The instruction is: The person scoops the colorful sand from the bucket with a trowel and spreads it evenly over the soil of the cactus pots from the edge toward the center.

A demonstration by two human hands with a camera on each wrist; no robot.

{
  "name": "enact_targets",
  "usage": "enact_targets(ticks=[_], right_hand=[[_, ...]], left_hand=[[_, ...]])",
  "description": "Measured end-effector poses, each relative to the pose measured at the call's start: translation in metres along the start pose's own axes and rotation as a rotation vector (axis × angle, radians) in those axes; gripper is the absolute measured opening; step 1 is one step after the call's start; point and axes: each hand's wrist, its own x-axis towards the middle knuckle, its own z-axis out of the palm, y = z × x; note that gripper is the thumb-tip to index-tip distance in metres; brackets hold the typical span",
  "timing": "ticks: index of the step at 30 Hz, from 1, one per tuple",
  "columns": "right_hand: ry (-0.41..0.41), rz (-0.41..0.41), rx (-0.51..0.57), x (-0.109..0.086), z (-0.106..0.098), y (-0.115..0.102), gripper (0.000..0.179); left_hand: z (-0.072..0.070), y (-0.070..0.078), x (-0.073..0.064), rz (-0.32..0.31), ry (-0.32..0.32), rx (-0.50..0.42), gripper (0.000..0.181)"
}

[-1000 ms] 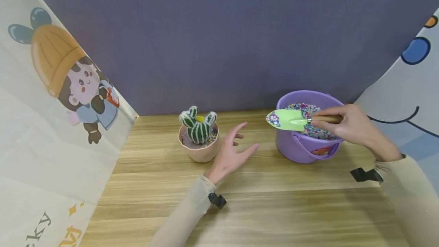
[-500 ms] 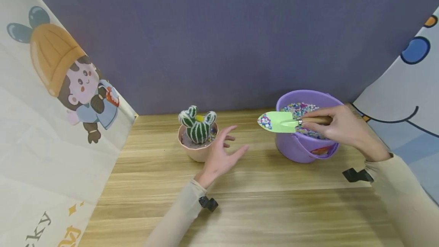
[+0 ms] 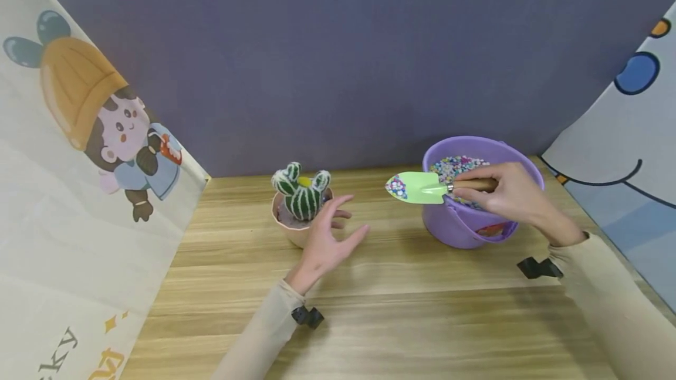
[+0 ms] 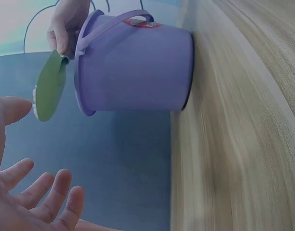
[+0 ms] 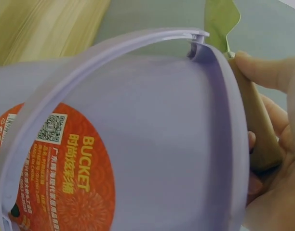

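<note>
My right hand [image 3: 509,195] grips the wooden handle [image 5: 258,122] of a small green trowel [image 3: 422,187]. Multicoloured beads lie heaped at the trowel's tip, which juts left past the rim of a purple bucket [image 3: 443,224]. More beads [image 3: 456,166] fill that bucket, partly hidden by the trowel and hand. My left hand [image 3: 323,242] is spread with nothing in it, in front of and right of a pale pink pot [image 3: 290,233], part of which it covers. A knitted green and white cactus [image 3: 304,203] with a yellow top stands in the pot.
Everything stands on a wooden table [image 3: 391,327]. A dark blue-grey panel [image 3: 338,63] rises along the back. Printed cartoon sheets flank the left side [image 3: 47,239] and the right side [image 3: 623,151]. The bucket's handle [image 5: 104,55] hangs down on its near side.
The trowel with its beads has moved left, from above the bucket to partly beyond its rim. My left hand has shifted left, closer to the pot, its fingers still spread.
</note>
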Motion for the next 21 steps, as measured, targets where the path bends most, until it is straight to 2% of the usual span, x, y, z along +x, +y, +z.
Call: enact_targets(ticks=[3, 7, 11, 16, 21], right_hand=[[-0.010, -0.003, 0.012, 0.000, 0.002, 0.000, 0.021], [-0.021, 0.010, 0.037, 0.001, 0.005, -0.001, 0.020], [-0.023, -0.002, 0.031, 0.001, 0.007, 0.000, 0.018], [-0.026, -0.061, 0.009, 0.001, 0.009, 0.002, 0.019], [-0.038, -0.087, 0.021, 0.002, 0.012, 0.002, 0.020]], left_hand=[[-0.002, -0.001, -0.002, 0.039, 0.018, -0.018, 0.066], [-0.006, -0.003, -0.005, 0.111, 0.079, -0.025, 0.058], [-0.011, -0.009, -0.008, 0.211, 0.195, -0.055, 0.043], [-0.018, -0.019, -0.008, 0.340, 0.370, -0.106, 0.021], [-0.027, -0.030, -0.011, 0.397, 0.515, -0.145, 0.011]])
